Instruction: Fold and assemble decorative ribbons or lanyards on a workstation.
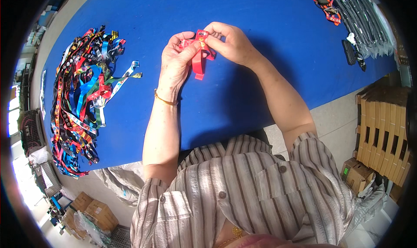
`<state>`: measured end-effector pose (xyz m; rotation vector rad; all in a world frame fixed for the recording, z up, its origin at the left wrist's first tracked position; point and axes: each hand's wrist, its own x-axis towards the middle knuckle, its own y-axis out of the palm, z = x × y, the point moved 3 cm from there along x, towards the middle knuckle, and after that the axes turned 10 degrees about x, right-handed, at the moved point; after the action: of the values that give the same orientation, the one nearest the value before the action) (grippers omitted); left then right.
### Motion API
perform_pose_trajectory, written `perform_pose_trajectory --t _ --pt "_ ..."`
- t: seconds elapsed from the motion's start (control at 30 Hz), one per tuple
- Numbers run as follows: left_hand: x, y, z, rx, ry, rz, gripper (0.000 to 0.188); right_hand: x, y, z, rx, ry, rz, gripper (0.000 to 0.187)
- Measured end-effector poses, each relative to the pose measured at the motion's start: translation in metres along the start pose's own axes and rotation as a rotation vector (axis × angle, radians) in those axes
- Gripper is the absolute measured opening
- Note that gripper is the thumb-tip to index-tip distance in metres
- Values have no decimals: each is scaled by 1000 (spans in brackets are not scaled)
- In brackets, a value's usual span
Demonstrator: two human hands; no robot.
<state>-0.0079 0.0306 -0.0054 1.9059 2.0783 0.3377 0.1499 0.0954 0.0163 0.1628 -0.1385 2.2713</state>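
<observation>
Both my hands meet over the blue table, gripping one red printed ribbon strap. My left hand pinches it between thumb and fingers, and part of the strap is folded inside the palm. My right hand has its thumb and fingertips closed on the strap's upper end. A short tail of the strap hangs down between the hands. To the left lies a long heap of colourful printed straps, some with loose ends pointing toward my left forearm.
The blue table spreads under everything. Plastic-wrapped dark items lie at the far right, beside an orange-red strap and a small black object. Stacked cardboard stands right of the table; cardboard boxes sit on the floor at lower left.
</observation>
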Motion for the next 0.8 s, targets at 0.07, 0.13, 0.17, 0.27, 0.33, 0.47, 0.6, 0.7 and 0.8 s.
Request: perform_pose_trajectory --t 0.07,0.13,0.17,0.27,0.33,0.47,0.6,0.7,0.8 --pt "1 0 0 20 -3 11 25 1 1 -2 25 -2 -8 9" --pt "2 -1 2 34 -5 5 25 2 1 0 -241 -296 -139 10" --pt "3 -2 3 47 -5 -4 25 2 0 -2 -242 -295 -142 10" --pt "3 -2 2 15 -20 4 34 2 -1 -1 -323 -358 -187 9" --pt "2 -1 -1 16 -22 13 34 2 -4 0 -408 -340 -243 10" --pt "1 -4 -1 31 -22 -20 36 0 -6 -1 -92 -121 -126 13" --pt "3 -8 0 54 4 -62 38 1 -4 -2 161 4 19 21" --pt "2 -8 2 111 34 -51 30 2 1 -8 217 80 45 23" --pt "1 -4 2 169 62 -35 32 4 -2 -15 210 118 56 20"
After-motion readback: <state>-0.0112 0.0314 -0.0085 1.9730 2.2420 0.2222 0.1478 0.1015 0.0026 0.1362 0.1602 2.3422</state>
